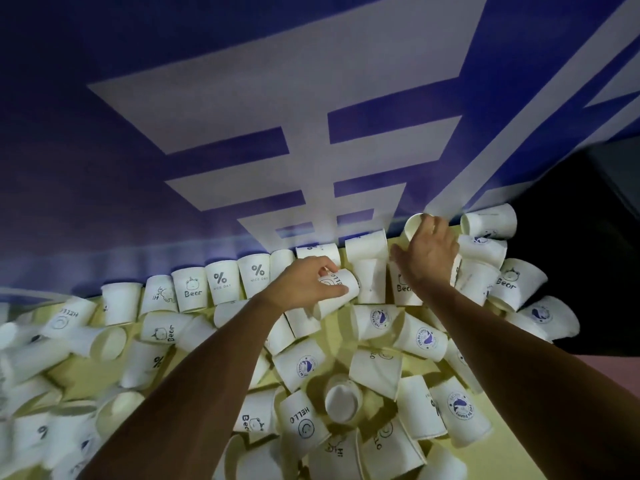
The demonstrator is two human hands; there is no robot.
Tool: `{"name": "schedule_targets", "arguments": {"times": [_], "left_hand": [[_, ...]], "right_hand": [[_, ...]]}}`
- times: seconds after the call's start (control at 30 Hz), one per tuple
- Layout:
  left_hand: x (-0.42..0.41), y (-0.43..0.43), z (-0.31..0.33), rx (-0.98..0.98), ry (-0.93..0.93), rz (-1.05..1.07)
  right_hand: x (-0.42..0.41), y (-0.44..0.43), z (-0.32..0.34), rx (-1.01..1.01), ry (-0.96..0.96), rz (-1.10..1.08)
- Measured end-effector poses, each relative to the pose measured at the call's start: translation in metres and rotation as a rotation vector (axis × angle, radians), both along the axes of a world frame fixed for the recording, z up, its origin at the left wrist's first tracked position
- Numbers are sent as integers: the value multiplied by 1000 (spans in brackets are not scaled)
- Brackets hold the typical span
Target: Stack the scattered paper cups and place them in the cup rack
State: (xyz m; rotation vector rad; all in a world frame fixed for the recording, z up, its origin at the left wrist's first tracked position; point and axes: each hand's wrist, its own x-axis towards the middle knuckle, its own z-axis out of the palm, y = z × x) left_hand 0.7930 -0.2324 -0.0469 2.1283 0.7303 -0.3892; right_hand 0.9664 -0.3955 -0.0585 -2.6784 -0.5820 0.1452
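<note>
Loose cups nearest cam on yellow table; L hand pinches HELLO cup, lying sideways, axis lower-L to upper-R, betw thumb + fingertips; R hand curls over 1 far cup, mouth facing cam.

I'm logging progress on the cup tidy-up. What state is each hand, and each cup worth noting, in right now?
left hand: grips the HELLO cup
HELLO cup: on its side, in the grip
right hand: fingers curled over the plain cup
plain cup: tipped, mouth showing, by the banner
Bear cup: standing in the back row
blue-logo cup: lying on its side, loose
</note>
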Motion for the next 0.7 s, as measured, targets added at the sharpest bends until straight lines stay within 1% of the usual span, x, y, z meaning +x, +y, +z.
{"name": "schedule_targets", "arguments": {"times": [0.1, 0.23, 0.3, 0.47, 0.63, 0.7], "left_hand": [[-1, 2, 1, -13, -3, 28], [-2, 6, 3, -23, -22, 63], [-1, 7, 5, -14, -26, 67], [-2, 7, 18, 25, -41, 102], [-15, 0, 47, 97, -94, 117], [-28, -2, 62, 109, -121, 138]], "right_hand": [[5, 0, -1, 40, -20, -93], [12, 0, -2, 34, 64, -137], [11, -1, 0, 50, 80, -120], [-1, -3, 14, 77, 23, -47], [-23, -10, 45, 61, -48, 73], [-31, -12, 61, 62, -43, 99]]}}
